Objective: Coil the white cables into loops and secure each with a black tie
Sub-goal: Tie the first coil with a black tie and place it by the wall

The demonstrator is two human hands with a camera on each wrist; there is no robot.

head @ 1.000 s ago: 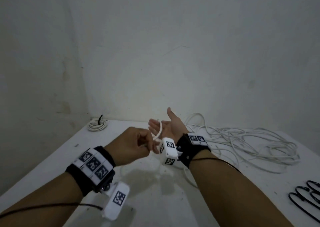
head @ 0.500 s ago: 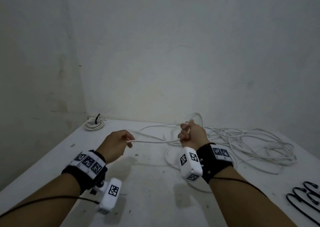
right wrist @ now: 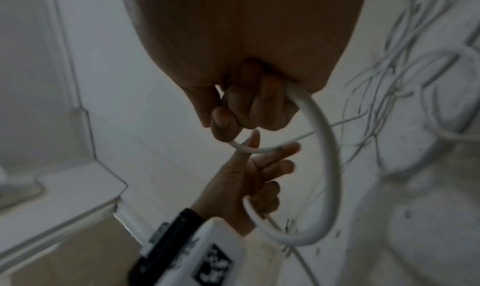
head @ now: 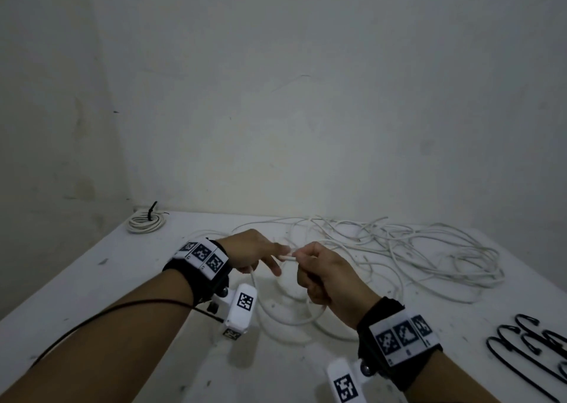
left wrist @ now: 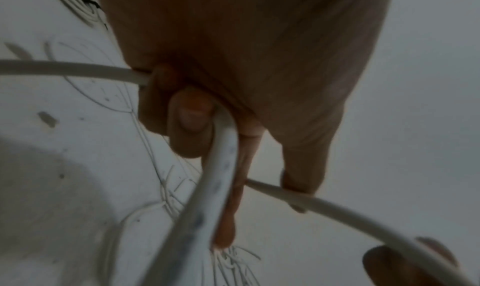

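Both hands, the left hand point(head: 250, 252) and the right hand point(head: 322, 275), grip the white cable point(head: 287, 256) above the worktop point(head: 122, 280), near the loose tangle point(head: 414, 249), which could snag the loop.

Both forearms reach forward, each wrist wearing a black band. The hands meet close together, nearly touching. The left hand point(head: 251, 253) has its little fingers curled in and two fingers stretched toward the other. The right hand point(head: 325, 275) is closed in a fist, thumb pressed against its forefinger.
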